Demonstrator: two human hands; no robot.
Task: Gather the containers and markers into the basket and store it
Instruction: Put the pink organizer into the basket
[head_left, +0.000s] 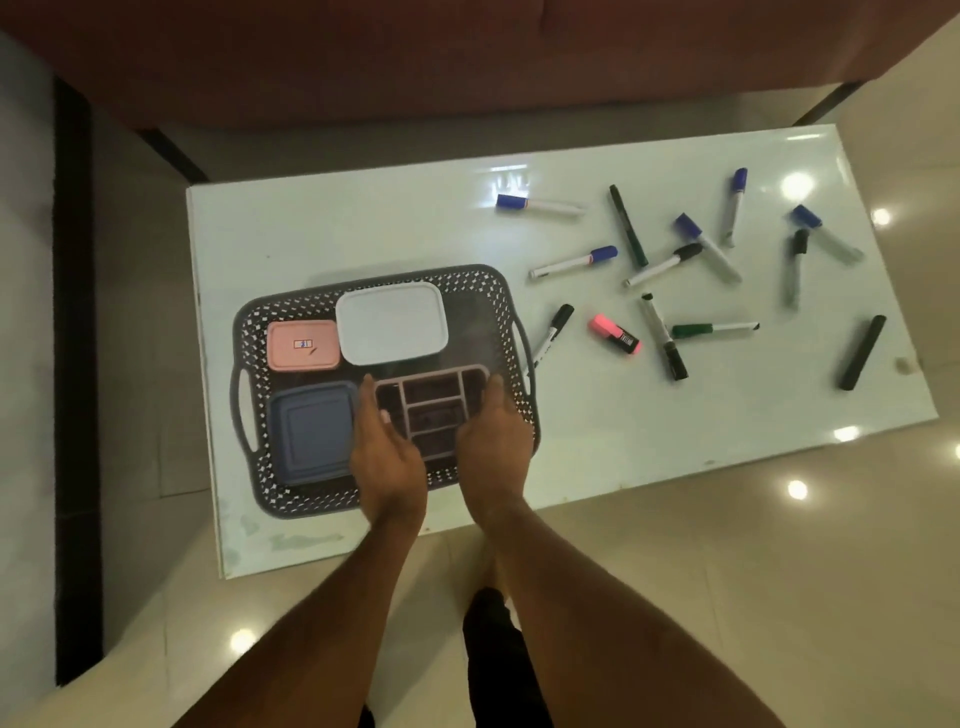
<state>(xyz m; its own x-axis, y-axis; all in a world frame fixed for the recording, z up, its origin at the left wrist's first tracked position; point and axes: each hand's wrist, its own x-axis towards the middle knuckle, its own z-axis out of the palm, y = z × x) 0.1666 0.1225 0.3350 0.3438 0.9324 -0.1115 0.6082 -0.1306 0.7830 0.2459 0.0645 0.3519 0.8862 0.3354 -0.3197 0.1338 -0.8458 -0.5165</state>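
Observation:
A dark woven basket (467, 283) sits on the left of the white table. Inside lie a white lidded container (392, 323), a small pink container (303, 345), a blue square container (310, 431) and a pink divided tray (434, 402). My left hand (387, 452) and my right hand (493, 439) flank the divided tray, fingers straight along its two sides. Several markers (574, 261) lie scattered on the table's right half, among them a pink highlighter (615, 334).
The glossy white table (623, 441) stands on a tiled floor (779, 571). A reddish sofa (467, 57) runs along the far side. A dark thick marker (862, 352) lies near the table's right edge.

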